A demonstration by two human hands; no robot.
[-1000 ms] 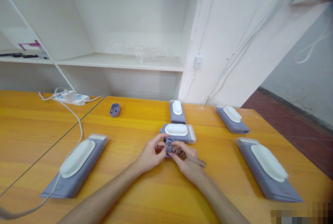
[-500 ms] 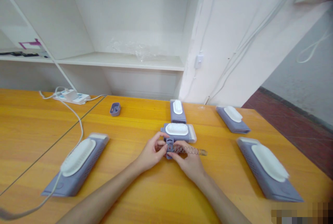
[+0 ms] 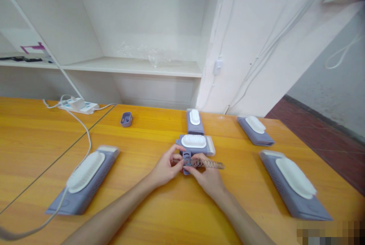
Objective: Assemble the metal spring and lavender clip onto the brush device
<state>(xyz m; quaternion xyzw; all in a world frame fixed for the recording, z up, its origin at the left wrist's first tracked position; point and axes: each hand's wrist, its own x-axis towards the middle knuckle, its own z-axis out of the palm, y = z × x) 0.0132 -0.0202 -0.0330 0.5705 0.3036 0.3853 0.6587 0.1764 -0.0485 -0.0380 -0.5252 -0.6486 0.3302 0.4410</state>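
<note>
Both hands meet at the middle of the orange table (image 3: pixel 142 207). My left hand (image 3: pixel 165 169) pinches a small purple plastic part (image 3: pixel 186 160) from its left side. My right hand (image 3: pixel 207 178) is closed on the near end of a long metal coil spring (image 3: pixel 209 164), which sticks out to the right, level with the table. The spring's end sits against the purple part. Just behind them lies a purple and white device (image 3: pixel 196 143) with a bristled white pad.
Similar purple devices with white pads lie at the left (image 3: pixel 85 178), right (image 3: pixel 293 184), back right (image 3: pixel 256 130) and back middle (image 3: pixel 194 120). A small purple cap (image 3: pixel 126 119) and a white power strip (image 3: pixel 78 106) with its cable sit at the back left. White shelves stand behind.
The spring has swung from pointing down to the right to lying level and pointing right. Both hands stayed in place on the purple part.
</note>
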